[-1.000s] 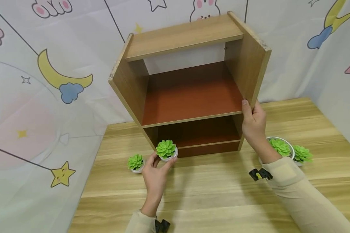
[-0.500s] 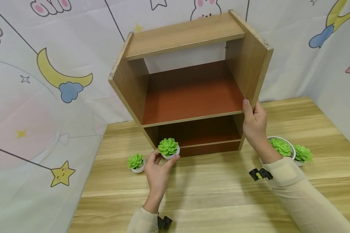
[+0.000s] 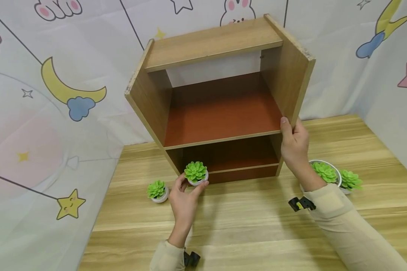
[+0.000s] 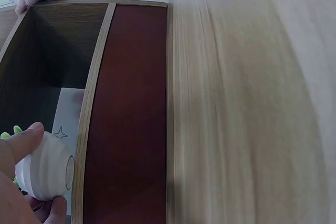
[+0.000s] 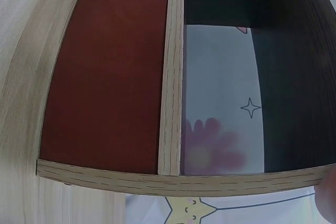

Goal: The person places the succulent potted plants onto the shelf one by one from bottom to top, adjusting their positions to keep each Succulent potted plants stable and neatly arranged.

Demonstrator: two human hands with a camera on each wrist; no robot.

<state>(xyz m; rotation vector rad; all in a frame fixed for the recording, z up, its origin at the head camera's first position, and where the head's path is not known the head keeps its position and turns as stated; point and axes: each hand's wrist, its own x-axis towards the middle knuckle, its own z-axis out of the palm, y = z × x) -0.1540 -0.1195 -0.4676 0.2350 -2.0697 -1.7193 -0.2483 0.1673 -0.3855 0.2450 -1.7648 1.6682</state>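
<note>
My left hand [image 3: 184, 201] pinches a small white pot holding a green artificial succulent [image 3: 195, 171], in front of the lower compartment's left end. In the left wrist view the white pot [image 4: 48, 169] is tilted on its side between thumb and fingers, its base close by the lower shelf's front edge. With its thumb on the front edge, my right hand [image 3: 294, 145] grips the right side panel of the wooden shelf unit [image 3: 224, 109] at middle-shelf height. Only a bit of that hand's thumb [image 5: 326, 198] shows in the right wrist view.
Another small potted succulent [image 3: 157, 191] stands on the wood-grain table [image 3: 244, 226] left of the unit. Right of it, partly behind my right forearm, are a white-rimmed container with a succulent [image 3: 325, 172] and another succulent [image 3: 350, 180]. A cartoon-print cloth [image 3: 122, 37] hangs behind.
My left hand has shifted slightly right with the potted succulent, mostly in the first half second. The right hand keeps its grip on the side panel.
</note>
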